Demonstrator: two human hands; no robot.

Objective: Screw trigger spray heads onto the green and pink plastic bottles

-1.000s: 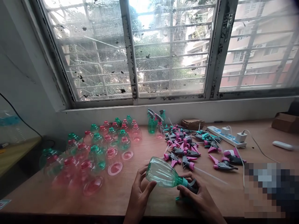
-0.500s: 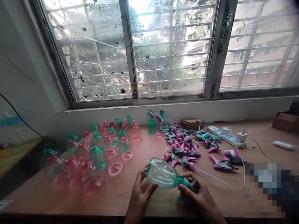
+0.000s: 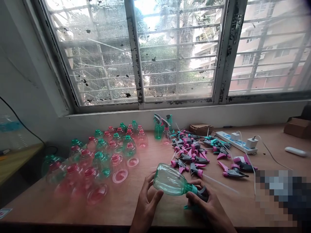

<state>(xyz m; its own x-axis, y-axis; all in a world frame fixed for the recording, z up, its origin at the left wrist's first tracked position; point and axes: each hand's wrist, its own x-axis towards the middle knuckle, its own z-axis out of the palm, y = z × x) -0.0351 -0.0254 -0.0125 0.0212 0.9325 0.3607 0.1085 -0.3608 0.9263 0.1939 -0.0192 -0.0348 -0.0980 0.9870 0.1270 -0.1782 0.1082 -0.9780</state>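
A clear green spray bottle (image 3: 170,179) lies on its side in the air over the table's front, its base to the left and its neck to the right. My left hand (image 3: 148,199) is closed around the base end, thumb in front and fingers behind. At the neck, my right hand (image 3: 206,202) grips the teal collar and grey spray head (image 3: 202,193). A teal trigger (image 3: 186,207) shows below that hand. Just beyond the bottle lies a heap of loose spray heads (image 3: 190,149) in pink, teal and grey, several with thin tubes.
Open red and green bottles (image 3: 116,158) stand in rows at the left. Several assembled spray bottles (image 3: 158,129) stand by the wall. A power strip (image 3: 235,142) with chargers and white cables, plus a cardboard box (image 3: 297,126), are at the right.
Both hands and the bottle have shifted very slightly to the right. The grip of each hand looks the same.
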